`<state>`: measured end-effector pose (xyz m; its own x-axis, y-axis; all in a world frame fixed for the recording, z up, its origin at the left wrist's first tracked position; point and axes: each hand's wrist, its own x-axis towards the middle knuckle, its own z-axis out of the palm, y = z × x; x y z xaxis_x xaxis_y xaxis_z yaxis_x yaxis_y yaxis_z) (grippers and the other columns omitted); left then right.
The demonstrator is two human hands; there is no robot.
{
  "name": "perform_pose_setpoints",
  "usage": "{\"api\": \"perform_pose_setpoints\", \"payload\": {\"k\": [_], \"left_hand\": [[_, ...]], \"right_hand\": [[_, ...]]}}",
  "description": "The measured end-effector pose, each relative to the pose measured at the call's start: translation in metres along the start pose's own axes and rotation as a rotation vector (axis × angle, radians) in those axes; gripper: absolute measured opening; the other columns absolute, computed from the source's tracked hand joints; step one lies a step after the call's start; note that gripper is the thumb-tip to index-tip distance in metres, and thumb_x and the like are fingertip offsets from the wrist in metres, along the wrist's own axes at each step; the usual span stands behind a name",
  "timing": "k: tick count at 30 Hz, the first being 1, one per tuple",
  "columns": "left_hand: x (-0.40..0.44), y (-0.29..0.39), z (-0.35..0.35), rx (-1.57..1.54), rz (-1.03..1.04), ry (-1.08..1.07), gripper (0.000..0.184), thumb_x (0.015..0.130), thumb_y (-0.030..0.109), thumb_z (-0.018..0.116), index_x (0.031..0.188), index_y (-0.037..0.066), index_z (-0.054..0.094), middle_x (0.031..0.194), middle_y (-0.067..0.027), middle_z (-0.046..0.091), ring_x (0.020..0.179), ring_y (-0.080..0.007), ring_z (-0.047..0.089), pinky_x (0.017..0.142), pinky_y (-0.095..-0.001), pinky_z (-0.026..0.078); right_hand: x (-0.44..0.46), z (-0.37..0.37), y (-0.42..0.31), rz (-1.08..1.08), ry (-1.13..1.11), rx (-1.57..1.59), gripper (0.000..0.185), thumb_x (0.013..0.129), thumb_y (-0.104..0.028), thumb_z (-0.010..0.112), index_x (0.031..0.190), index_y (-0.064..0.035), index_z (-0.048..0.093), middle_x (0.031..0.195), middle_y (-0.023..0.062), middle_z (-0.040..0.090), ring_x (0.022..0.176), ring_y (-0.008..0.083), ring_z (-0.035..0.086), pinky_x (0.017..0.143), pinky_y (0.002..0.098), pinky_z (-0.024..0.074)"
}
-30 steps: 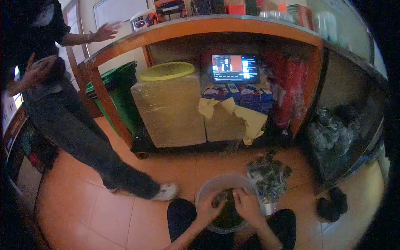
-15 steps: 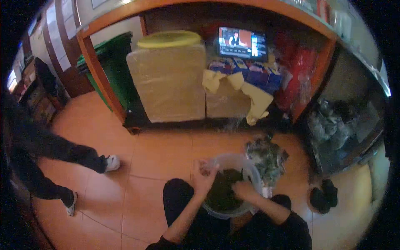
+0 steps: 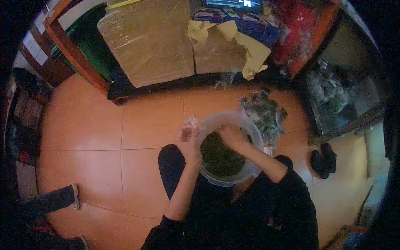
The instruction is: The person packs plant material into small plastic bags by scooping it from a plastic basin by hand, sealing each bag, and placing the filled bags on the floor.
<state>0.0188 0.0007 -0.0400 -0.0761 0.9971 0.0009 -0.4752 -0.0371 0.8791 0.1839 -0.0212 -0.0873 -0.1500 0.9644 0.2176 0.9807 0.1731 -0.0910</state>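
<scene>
A translucent plastic bucket [image 3: 255, 126] stands between my knees, holding a dark green, loose-looking mass [image 3: 221, 160]. Left of its rim, my left hand [image 3: 189, 139] is raised, its fingers closed on a small clear plastic bag [image 3: 191, 121] whose details are blurred. My right hand [image 3: 231, 136] reaches over the bucket near its far inner side, above the green contents. Its fingers are drawn together; whatever is between them is too small to see. Just beyond the bucket on the right lies a pile of small clear packets with green contents [image 3: 266, 114].
Wrapped cartons [image 3: 146, 46] stand under an orange-framed table, with torn yellowish paper [image 3: 254, 50] hanging off them. Dark shoes [image 3: 323, 160] lie to the right, below a shelf with plastic bundles [image 3: 331, 91]. Another person's leg [image 3: 50, 202] shows at the left.
The view has tilted downward. My right hand has moved from the green contents toward the bucket's far left side, closer to my left hand. The other person has shifted toward the lower left.
</scene>
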Motion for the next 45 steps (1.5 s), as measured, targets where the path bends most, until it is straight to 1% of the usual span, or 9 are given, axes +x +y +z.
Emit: {"api": "perform_pose_setpoints", "payload": {"k": [1,3,6,12,18,28,35,44,45], "left_hand": [[-0.002,0.002,0.000,0.006,0.011,-0.007,0.017,0.085,0.013,0.069,0.085,0.008,0.052,0.102,-0.0064,0.061,0.095,-0.0133,0.056,0.083,-0.0283,0.044],[-0.003,0.001,-0.001,0.069,0.002,-0.016,0.016,0.085,0.012,0.068,0.086,0.008,0.053,0.102,-0.0061,0.061,0.095,-0.0130,0.055,0.082,-0.0283,0.044],[-0.006,0.002,0.002,0.067,0.003,-0.033,0.015,0.085,0.010,0.068,0.088,0.007,0.053,0.105,-0.0063,0.060,0.095,-0.0131,0.055,0.083,-0.0288,0.045],[-0.007,0.001,0.004,0.076,0.057,-0.079,0.015,0.084,0.005,0.066,0.091,0.005,0.053,0.117,-0.0103,0.058,0.099,-0.0151,0.056,0.088,-0.0293,0.046],[-0.009,0.015,0.006,0.239,0.140,-0.110,0.022,0.081,0.003,0.068,0.095,0.004,0.051,0.117,-0.0126,0.057,0.089,-0.0134,0.058,0.080,-0.0270,0.048],[-0.013,0.046,0.012,0.335,0.247,-0.210,0.052,0.077,0.003,0.072,0.122,0.000,0.046,0.112,-0.0122,0.058,0.073,-0.0100,0.056,0.067,-0.0224,0.045],[-0.011,0.052,0.002,0.507,0.279,-0.333,0.053,0.073,0.003,0.074,0.121,0.001,0.051,0.105,-0.0118,0.061,0.075,-0.0107,0.058,0.066,-0.0237,0.047],[-0.020,0.021,0.023,0.966,0.292,-0.567,0.062,0.065,0.004,0.077,0.122,0.008,0.050,0.101,-0.0094,0.062,0.065,-0.0159,0.059,0.061,-0.0297,0.050],[-0.021,0.020,0.030,0.995,0.322,-0.577,0.059,0.067,0.005,0.074,0.121,0.005,0.049,0.102,-0.0159,0.061,0.080,-0.0282,0.058,0.071,-0.0361,0.050]], "right_hand": [[0.001,0.006,-0.001,0.002,0.001,0.005,0.022,0.071,-0.007,0.060,0.091,-0.0060,0.067,0.084,0.0179,0.065,0.085,0.0354,0.063,0.076,0.0460,0.0508],[0.005,0.012,-0.003,-0.115,-0.736,0.127,0.022,0.074,-0.007,0.055,0.093,-0.0059,0.066,0.088,0.0193,0.064,0.089,0.0362,0.062,0.078,0.0462,0.0500],[0.007,0.012,0.007,-0.106,-0.834,0.160,0.022,0.076,-0.010,0.052,0.094,-0.0066,0.065,0.088,0.0204,0.064,0.088,0.0383,0.062,0.076,0.0480,0.0494],[-0.006,-0.032,0.017,0.274,-0.554,0.336,0.022,0.076,-0.015,0.053,0.092,-0.0063,0.065,0.084,0.0209,0.064,0.080,0.0392,0.062,0.073,0.0505,0.0474],[-0.019,-0.034,0.023,0.201,-0.227,0.385,0.019,0.074,-0.013,0.054,0.089,-0.0053,0.063,0.081,0.0204,0.063,0.081,0.0411,0.061,0.073,0.0499,0.0473],[-0.022,-0.071,0.024,0.248,-0.151,0.454,0.021,0.079,-0.019,0.052,0.089,-0.0092,0.066,0.087,0.0190,0.066,0.084,0.0396,0.062,0.077,0.0500,0.0483],[-0.029,-0.097,0.041,0.351,-0.179,0.659,0.021,0.081,-0.021,0.053,0.085,-0.0068,0.068,0.085,0.0174,0.067,0.081,0.0364,0.064,0.073,0.0448,0.0489],[-0.019,-0.194,0.016,0.325,-0.095,0.356,0.017,0.079,-0.010,0.053,0.083,0.0009,0.065,0.080,0.0191,0.065,0.077,0.0321,0.063,0.070,0.0392,0.0480],[-0.016,-0.199,0.006,0.298,-0.130,0.193,0.016,0.077,-0.007,0.052,0.081,0.0022,0.065,0.083,0.0200,0.065,0.080,0.0318,0.062,0.072,0.0396,0.0480]]}}
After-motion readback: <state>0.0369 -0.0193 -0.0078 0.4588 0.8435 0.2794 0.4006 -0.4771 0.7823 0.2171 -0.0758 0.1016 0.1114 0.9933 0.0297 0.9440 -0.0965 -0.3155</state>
